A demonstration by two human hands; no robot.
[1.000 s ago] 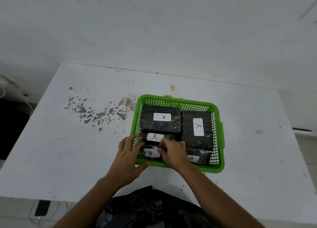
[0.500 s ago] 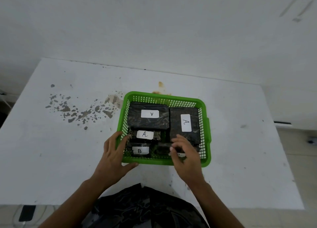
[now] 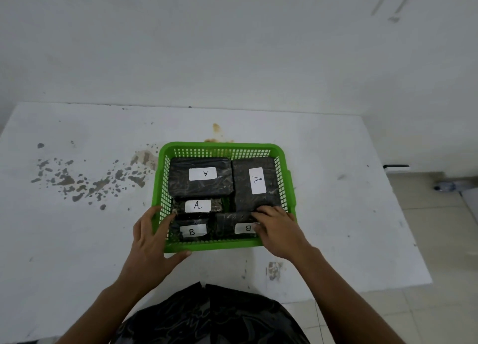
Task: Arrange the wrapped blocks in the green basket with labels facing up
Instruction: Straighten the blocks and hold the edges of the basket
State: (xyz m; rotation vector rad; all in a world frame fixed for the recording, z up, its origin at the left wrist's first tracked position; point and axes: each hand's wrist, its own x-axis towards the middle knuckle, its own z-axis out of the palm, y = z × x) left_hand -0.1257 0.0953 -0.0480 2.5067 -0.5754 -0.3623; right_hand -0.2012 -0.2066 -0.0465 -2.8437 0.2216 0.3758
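A green mesh basket (image 3: 222, 147) sits on the white table and holds several black wrapped blocks with white labels up. Two large A blocks lie at the back: one on the left (image 3: 200, 178), one on the right (image 3: 256, 186). A small A block (image 3: 198, 206) and a B block (image 3: 192, 231) fill the front left. Another B block (image 3: 232, 226) lies front right. My left hand (image 3: 152, 243) grips the basket's front-left corner, fingers over the rim. My right hand (image 3: 278, 230) rests on the right B block, fingertips pressing where it meets the right A block.
The white table (image 3: 336, 214) carries grey chipped patches (image 3: 85, 181) left of the basket and a brown stain (image 3: 216, 129) behind it. A white wall stands behind. Tiled floor (image 3: 439, 240) lies past the table's right edge. My dark patterned clothing fills the bottom.
My right hand has moved from the front-left blocks to the front-right B block, whose label now shows. My left hand has stayed on the basket's corner. The camera has shifted.
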